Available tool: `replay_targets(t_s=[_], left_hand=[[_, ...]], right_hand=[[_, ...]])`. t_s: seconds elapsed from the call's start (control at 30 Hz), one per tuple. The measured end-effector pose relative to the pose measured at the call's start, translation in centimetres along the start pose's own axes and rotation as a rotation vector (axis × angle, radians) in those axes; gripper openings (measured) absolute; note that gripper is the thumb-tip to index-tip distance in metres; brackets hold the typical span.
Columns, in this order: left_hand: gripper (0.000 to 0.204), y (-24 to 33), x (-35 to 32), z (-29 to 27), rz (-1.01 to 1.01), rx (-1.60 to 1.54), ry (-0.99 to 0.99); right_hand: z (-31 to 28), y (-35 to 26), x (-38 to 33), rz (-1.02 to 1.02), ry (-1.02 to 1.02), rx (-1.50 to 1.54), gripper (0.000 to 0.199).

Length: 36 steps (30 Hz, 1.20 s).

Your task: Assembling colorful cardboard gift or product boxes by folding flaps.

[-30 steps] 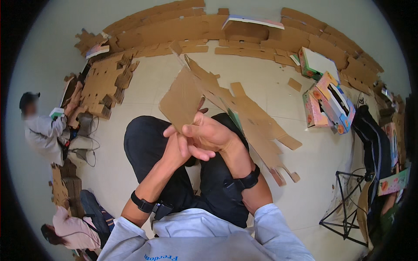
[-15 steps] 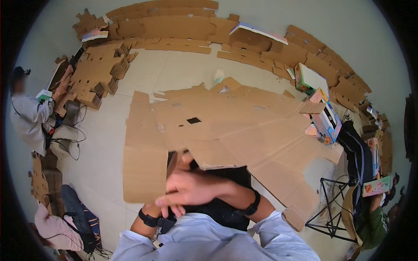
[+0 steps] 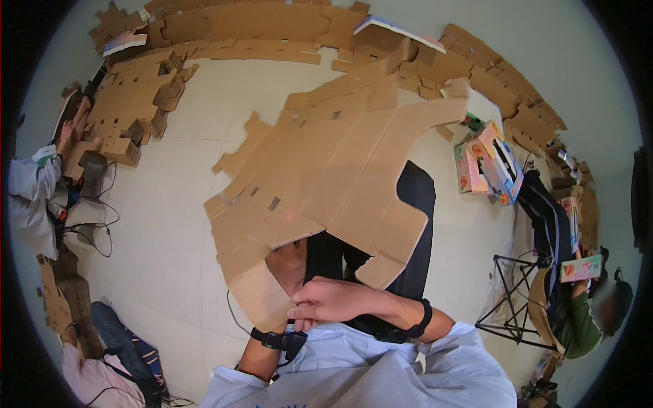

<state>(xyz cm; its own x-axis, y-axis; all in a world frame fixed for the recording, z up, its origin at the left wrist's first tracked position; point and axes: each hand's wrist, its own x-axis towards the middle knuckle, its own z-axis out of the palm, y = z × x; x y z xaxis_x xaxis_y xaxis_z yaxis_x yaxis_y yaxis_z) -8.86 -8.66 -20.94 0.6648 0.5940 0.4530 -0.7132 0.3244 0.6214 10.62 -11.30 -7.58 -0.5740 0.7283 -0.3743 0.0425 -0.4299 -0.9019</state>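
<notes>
A large brown die-cut cardboard sheet (image 3: 340,156) with small slots and a curved cut-out spreads over my lap and legs, tilted away from me. At its near left corner, my right hand (image 3: 330,299) has its fingers curled against the cardboard edge. My left forearm passes beneath that same corner. Only a patch of skin, perhaps my left hand (image 3: 289,264), shows in the gap under the sheet; its fingers are hidden. Dark trousers (image 3: 416,204) show through the cut-out and beside the sheet.
Stacked flattened cardboard (image 3: 132,95) lies at the far left, and more cardboard (image 3: 245,27) lines the back wall. Colourful boxes (image 3: 496,163) and a black folding-stool frame (image 3: 513,299) are on the right. Co-workers sit on both sides, with cables near the left one (image 3: 41,197).
The cardboard sheet has turned anticlockwise and its far end has swung away, uncovering floor and trousers on the right. My right hand has shifted a little rightward to the sheet's near corner.
</notes>
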Motion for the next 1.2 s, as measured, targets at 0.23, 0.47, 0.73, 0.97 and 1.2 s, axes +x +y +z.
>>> replay_targets(t_s=[0.23,0.47,0.73,0.97,1.2], left_hand=[[0.045,-2.5,4.4,1.0,-0.065,0.388,0.564],[0.037,-3.9,6.9,1.2,-0.147,0.536,0.648],[0.029,-3.8,7.4,3.1,-0.255,0.638,0.622],[0.021,3.3,5.3,8.4,-0.449,0.701,0.719],[0.015,8.1,2.2,11.1,-0.511,0.979,0.831]], right_hand=[[1.2,3.5,-0.5,0.026,-0.321,0.459,0.041],[0.5,5.4,-4.1,-0.101,-0.214,0.408,0.038],[3.5,6.4,-6.4,-0.272,-0.224,0.446,0.036],[2.5,9.0,-12.9,-0.398,0.529,0.412,0.032],[-2.2,11.7,-16.8,-0.603,1.762,-0.214,0.046]])
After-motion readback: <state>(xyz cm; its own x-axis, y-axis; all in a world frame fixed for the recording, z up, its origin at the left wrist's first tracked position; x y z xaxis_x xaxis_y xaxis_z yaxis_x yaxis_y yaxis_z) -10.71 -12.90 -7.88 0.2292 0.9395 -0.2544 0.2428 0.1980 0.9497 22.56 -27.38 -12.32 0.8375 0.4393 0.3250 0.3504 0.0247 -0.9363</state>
